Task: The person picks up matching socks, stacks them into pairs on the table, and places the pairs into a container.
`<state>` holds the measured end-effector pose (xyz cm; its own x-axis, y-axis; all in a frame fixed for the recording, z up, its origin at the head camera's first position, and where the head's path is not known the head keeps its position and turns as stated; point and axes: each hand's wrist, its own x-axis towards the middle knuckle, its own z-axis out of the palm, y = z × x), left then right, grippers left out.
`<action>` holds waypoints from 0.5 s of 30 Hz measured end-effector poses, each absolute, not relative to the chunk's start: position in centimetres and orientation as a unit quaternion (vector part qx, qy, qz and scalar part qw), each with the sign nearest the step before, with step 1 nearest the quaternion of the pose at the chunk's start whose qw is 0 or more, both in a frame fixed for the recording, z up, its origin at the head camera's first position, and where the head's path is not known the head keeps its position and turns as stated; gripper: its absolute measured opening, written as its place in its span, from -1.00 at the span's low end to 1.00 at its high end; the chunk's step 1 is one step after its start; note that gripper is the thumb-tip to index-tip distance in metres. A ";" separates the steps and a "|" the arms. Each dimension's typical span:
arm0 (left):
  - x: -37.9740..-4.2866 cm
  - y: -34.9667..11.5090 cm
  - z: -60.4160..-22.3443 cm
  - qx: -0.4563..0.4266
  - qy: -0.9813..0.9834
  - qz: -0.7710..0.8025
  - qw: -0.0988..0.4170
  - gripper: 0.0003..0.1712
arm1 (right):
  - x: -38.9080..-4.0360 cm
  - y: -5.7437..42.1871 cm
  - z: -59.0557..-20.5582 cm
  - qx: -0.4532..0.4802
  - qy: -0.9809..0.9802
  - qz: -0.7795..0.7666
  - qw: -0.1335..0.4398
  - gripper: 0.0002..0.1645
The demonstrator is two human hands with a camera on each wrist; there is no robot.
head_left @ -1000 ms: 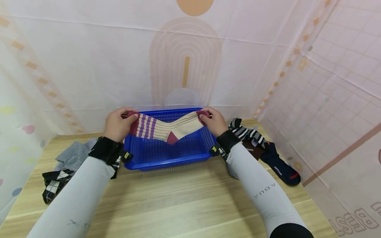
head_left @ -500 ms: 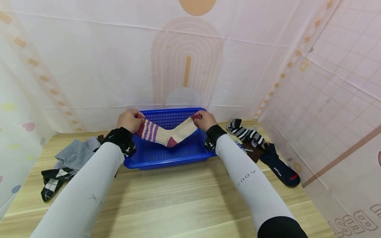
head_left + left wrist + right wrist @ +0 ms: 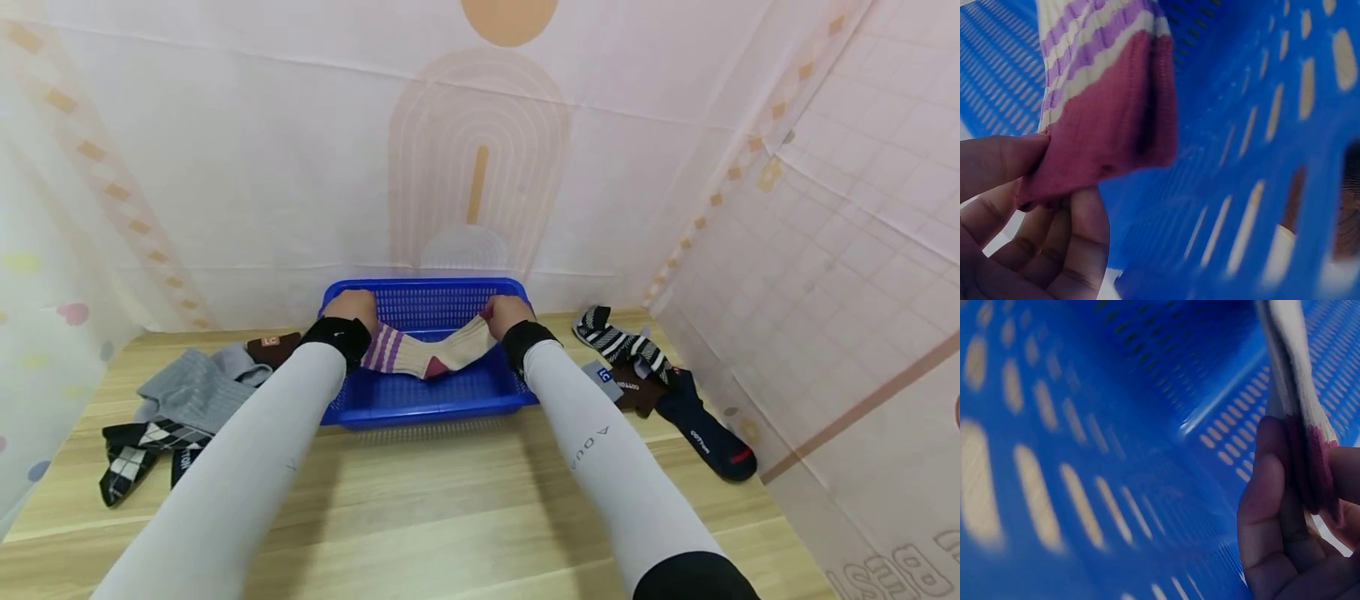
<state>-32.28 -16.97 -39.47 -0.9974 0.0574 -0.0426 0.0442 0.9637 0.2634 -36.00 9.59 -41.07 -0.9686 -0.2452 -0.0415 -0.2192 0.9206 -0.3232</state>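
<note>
Call the backdrop (image 3: 300, 167) twelve o'clock, and here we are: one cream sock (image 3: 420, 354) strung between two hands, within the rim of the blue basket (image 3: 427, 414). The left hand (image 3: 356, 307) is over at ten, thumb and fingers pinching the dark pink cuff (image 3: 1107, 119), purple stripes right beside it. The right hand (image 3: 510, 315) is out at two, nipping the toe (image 3: 1319, 469). So the long axis runs crosswise, roughly nine to three, and look at that dip: the heel (image 3: 437, 367) sags toward six, midway, with neither hand clearly closer to it! That's the key line, a slack bow with a hand on each end. Is it brushing the basket floor? I can't tell from here. Out on the table (image 3: 420, 517), the grey sock (image 3: 198, 392) lies between eight and nine, the argyle sock (image 3: 123, 471) at eight, the black-and-white striped sock (image 3: 622, 342) at three, the navy sock (image 3: 708, 429) nearer four.
</note>
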 end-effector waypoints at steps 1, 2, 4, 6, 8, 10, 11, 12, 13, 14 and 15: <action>-32.4 -16.8 -39.8 0.018 0.991 0.126 0.029 -0.79 | -35.9 9.5 -41.2 -0.119 0.981 -0.148 0.042 -0.74; -32.6 -16.6 -40.2 0.009 0.992 0.121 0.031 -0.78 | -35.8 9.4 -41.3 -0.119 0.982 -0.141 0.041 -0.76; -32.9 -16.3 -40.9 -0.007 0.993 0.109 0.039 -0.75 | -35.5 9.4 -41.5 -0.119 0.983 -0.134 0.040 -0.79; -33.0 -15.9 -41.5 -0.021 0.994 0.094 0.046 -0.75 | -35.4 9.3 -41.7 -0.123 0.984 -0.125 0.035 -0.81; -32.9 -15.5 -42.0 -0.034 0.995 0.080 0.053 -0.75 | -35.3 9.2 -41.9 -0.124 0.985 -0.112 0.035 -0.81; -32.8 -15.3 -42.3 -0.045 0.995 0.065 0.061 -0.74 | -35.4 9.0 -42.1 -0.123 0.987 -0.096 0.046 -0.79; -32.7 -15.2 -42.3 -0.048 0.995 0.062 0.062 -0.71 | -35.5 8.9 -42.1 -0.121 0.987 -0.090 0.053 -0.78; -32.6 -15.1 -42.3 -0.052 0.995 0.062 0.059 -0.68 | -35.6 8.8 -42.1 -0.118 0.988 -0.086 0.059 -0.75; -32.5 -15.0 -42.2 -0.054 0.995 0.063 0.055 -0.64 | -35.7 8.6 -42.2 -0.114 0.988 -0.080 0.064 -0.72; -32.4 -14.9 -42.2 -0.053 0.996 0.064 0.044 -0.62 | -35.8 8.5 -42.2 -0.115 0.989 -0.068 0.064 -0.68; -32.5 -14.8 -42.0 -0.051 0.996 0.066 0.034 -0.59 | -35.9 8.3 -42.3 -0.116 0.990 -0.057 0.061 -0.65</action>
